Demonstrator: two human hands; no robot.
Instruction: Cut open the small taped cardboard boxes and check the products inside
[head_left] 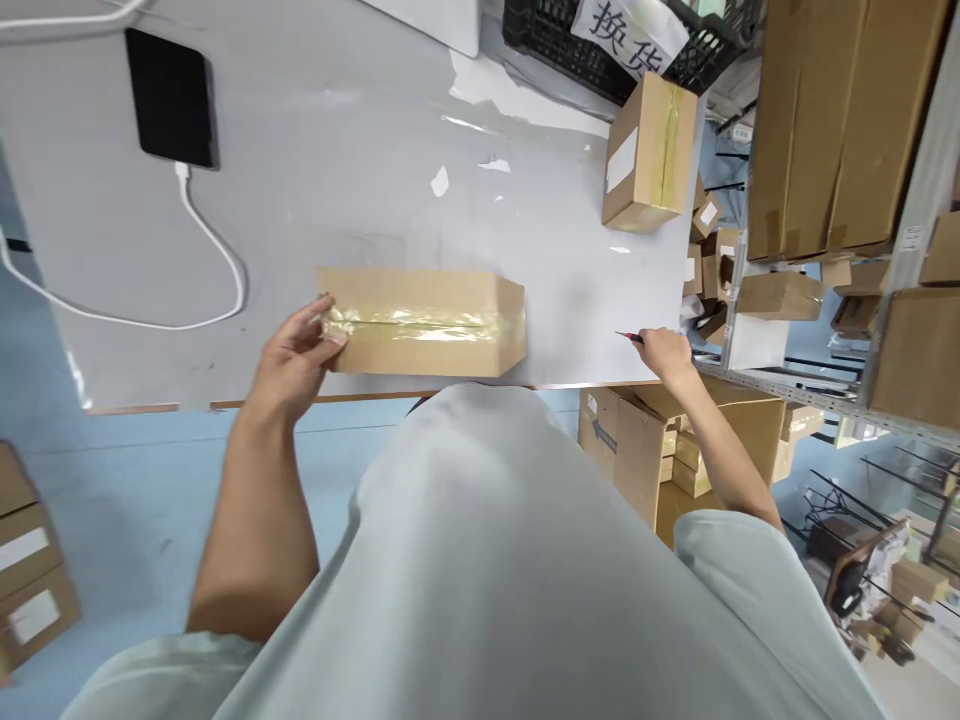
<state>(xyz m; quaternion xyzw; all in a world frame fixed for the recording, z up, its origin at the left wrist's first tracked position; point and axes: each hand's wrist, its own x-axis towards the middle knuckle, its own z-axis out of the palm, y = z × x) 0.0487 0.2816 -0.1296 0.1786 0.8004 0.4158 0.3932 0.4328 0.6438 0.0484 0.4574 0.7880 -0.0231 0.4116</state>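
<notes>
A long cardboard box (pixel 442 325) lies near the front edge of the white table (pixel 360 180), with clear tape along its top seam. My left hand (pixel 296 355) grips the box's left end, thumb on top by the tape. My right hand (pixel 666 352) rests at the table's right front corner, closed round a thin red-tipped tool (pixel 628 337), perhaps a pen or cutter. The two hands are far apart.
A smaller taped box (pixel 649 155) stands at the table's far right. A black phone (pixel 172 97) with a white cable (pixel 217 250) lies at far left. A black crate (pixel 622 40) sits behind. Open cartons (pixel 660 440) and shelves of boxes (pixel 840 130) stand to the right.
</notes>
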